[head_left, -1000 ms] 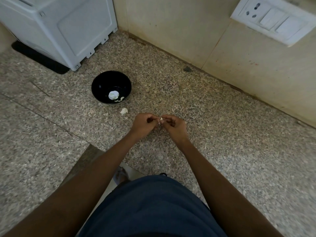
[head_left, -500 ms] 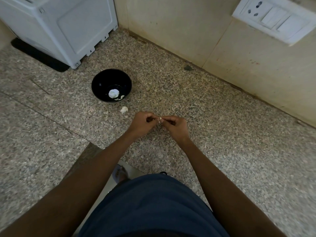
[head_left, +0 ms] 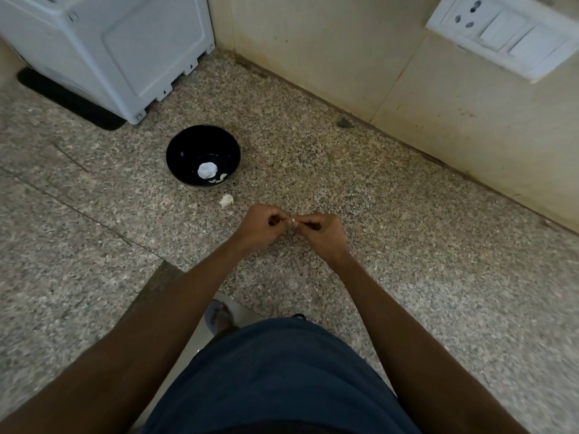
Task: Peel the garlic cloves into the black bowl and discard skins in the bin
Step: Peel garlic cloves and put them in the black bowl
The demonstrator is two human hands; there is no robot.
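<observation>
A small white garlic clove (head_left: 293, 220) is pinched between the fingertips of both hands above the speckled granite counter. My left hand (head_left: 262, 226) and my right hand (head_left: 319, 230) meet at the clove, fingers curled; most of the clove is hidden by them. The black bowl (head_left: 188, 142) stands to the upper left of the hands, with a white garlic piece (head_left: 207, 170) and small pale cloves (head_left: 219, 178) inside. A scrap of white garlic skin (head_left: 226, 200) lies on the counter just in front of the bowl. No bin is in view.
A white appliance (head_left: 125, 48) stands at the back left on a black mat (head_left: 69, 98). A beige tiled wall (head_left: 391, 73) with a white socket and switch plate (head_left: 504, 36) closes the back right. The counter edge runs near my blue-clad body, with the floor below.
The hands stay joined on the clove, fingers working slightly. The view has shifted a little.
</observation>
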